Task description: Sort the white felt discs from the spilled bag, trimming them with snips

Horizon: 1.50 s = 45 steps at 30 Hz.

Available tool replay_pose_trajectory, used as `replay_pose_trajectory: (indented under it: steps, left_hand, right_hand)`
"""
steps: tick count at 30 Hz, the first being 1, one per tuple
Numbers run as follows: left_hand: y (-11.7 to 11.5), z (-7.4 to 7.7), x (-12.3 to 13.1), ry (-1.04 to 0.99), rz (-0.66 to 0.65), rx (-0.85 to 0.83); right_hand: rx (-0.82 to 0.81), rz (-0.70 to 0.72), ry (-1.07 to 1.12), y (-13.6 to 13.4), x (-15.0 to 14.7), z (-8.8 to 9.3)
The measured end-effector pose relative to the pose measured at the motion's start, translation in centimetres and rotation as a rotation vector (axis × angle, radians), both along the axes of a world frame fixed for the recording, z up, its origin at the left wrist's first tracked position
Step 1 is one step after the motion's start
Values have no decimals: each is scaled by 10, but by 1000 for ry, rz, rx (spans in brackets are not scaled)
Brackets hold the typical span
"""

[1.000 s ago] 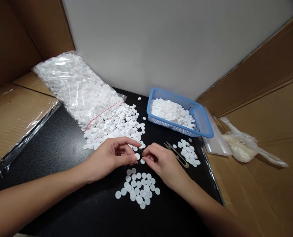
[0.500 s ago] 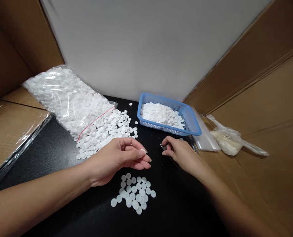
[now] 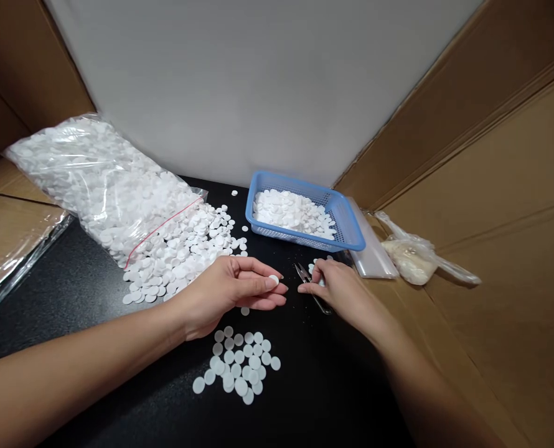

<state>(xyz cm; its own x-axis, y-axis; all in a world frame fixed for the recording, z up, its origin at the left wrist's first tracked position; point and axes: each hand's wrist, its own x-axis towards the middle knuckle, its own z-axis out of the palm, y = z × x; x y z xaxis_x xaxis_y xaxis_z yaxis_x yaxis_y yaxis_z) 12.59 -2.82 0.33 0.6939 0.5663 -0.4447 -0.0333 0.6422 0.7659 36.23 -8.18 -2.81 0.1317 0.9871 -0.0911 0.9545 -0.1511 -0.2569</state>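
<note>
My left hand (image 3: 239, 285) pinches a small white disc (image 3: 273, 281) between thumb and fingertips, the other fingers lying loosely below. To its right my right hand (image 3: 340, 287) is low over the black table, thumb and index finger apart. Thread snips (image 3: 310, 287) with bare metal blades lie under the right thumb, their blades pointing away to the left. A few white discs (image 3: 312, 267) show beside the right fingers, partly hidden by them. Nearer me, several loose white discs (image 3: 238, 358) are spread on the table, some overlapping. Another single disc (image 3: 244, 311) lies just below my left hand.
A clear plastic bag (image 3: 94, 180) full of white discs spills a heap (image 3: 183, 255) onto the table at left. A blue basket (image 3: 305, 235) behind my hands holds more. Flat clear plastic (image 3: 375, 258) and a knotted bag (image 3: 412, 261) lie at right, against cardboard (image 3: 515, 155).
The view has shifted right. The snips, mostly covered by my right hand before, now show more fully, and its thumb and index finger have spread. My left hand still pinches its disc.
</note>
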Motion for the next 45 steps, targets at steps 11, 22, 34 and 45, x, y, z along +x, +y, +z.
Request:
replay_pose_trajectory:
  steps: [11,22,34,45]
  left_hand:
    - [-6,3,-2,-5,-17,-76]
    - [0,5,-4,14,-9,-63]
    - [1,10,-4,17,1,-38]
    - [0,9,-6,-24,-30,-14]
  right_hand:
    - [32,16,30,-6,2,-3]
    - [443,-41,277,-26,-21,30]
    - [537,254,343,-45,-54,29]
    - [568,279,361,-45,-55,26]
